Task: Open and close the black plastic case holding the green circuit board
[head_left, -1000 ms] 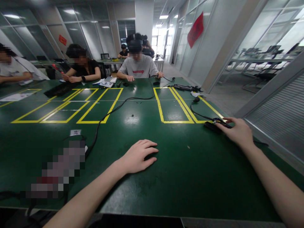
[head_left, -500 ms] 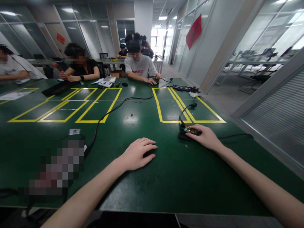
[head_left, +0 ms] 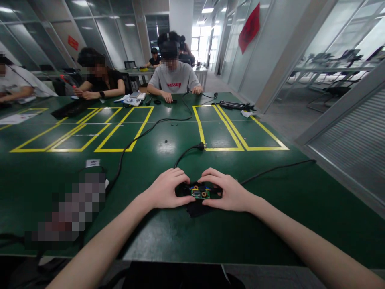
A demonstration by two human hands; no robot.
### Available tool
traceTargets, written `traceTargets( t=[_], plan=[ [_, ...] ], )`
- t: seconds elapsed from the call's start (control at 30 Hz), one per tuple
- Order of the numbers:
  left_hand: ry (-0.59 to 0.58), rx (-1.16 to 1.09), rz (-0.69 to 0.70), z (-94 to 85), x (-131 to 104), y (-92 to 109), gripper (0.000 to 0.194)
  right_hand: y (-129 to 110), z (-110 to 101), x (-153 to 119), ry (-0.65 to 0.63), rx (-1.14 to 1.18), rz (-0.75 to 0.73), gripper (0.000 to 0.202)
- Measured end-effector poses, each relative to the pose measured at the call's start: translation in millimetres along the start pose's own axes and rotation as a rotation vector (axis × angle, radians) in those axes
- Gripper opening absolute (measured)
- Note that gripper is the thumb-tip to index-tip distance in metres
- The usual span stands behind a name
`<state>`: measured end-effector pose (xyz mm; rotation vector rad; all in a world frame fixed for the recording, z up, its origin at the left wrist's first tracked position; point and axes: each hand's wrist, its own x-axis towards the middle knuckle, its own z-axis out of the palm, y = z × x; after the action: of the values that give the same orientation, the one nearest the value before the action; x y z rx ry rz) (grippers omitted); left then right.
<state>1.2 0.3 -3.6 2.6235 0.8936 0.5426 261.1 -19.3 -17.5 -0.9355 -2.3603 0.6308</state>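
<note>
Circuit board (head_left: 201,194) sits between left hand (head_left: 168,188) and right hand (head_left: 230,192), over the green surface (head_left: 168,241), black piece (head_left: 197,210) poking out on the near side. Plug (head_left: 200,146) lies beyond, at yellow tape (head_left: 225,149); blurred object (head_left: 75,206) and long cable (head_left: 121,154) well off left. Hands curled inward, gripping opposite ends, forearms converging.

Glass partitions (head_left: 106,46), grey floor (head_left: 281,105), ceiling lights (head_left: 207,11).

A green circuit board (head_left: 196,195) carries copper-coloured coils (head_left: 204,194) beside a black cable (head_left: 181,155), on a dark green surface (head_left: 240,241) patterned with yellow tape rectangles (head_left: 112,150); opposite, a pale grey shirt (head_left: 177,73) bears red lettering (head_left: 174,85).
</note>
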Motion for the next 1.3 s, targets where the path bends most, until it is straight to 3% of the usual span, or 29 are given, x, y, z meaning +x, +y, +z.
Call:
traceTargets(
  t=[0.17,0.33,0.73,0.9,1.07,1.17,1.3],
  plan=[
    [-0.028,-0.052,0.0,-5.8,-3,0,0.03,11,-21,-6,-0.08,0.013,0.023,0.034],
    [-0.107,-0.078,-0.033,-5.1,-5,2,0.032,9,-18,-5,-0.113,-0.056,0.013,0.026],
    [0.038,0.072,-0.054,-3.3,0,-15,0.049,13,-8,1,0.068,-0.166,0.13,0.023],
    [0.166,-0.066,-0.018,-15.5,-4,-9,0.019,9,-16,-3,0.133,-0.117,-0.025,0.018],
    [0.075,-0.159,0.009,-16.6,-10,2,0.009,9,-14,-7,0.048,-0.017,-0.167,0.019],
    [0.017,-0.167,-0.034,-10.1,-10,0,0.007,12,-9,-6,0.027,-0.051,-0.163,0.019],
    [0.021,-0.088,-0.118,-5.5,-9,-6,0.006,17,-4,-4,0.101,-0.14,-0.077,0.018]
  ],
)
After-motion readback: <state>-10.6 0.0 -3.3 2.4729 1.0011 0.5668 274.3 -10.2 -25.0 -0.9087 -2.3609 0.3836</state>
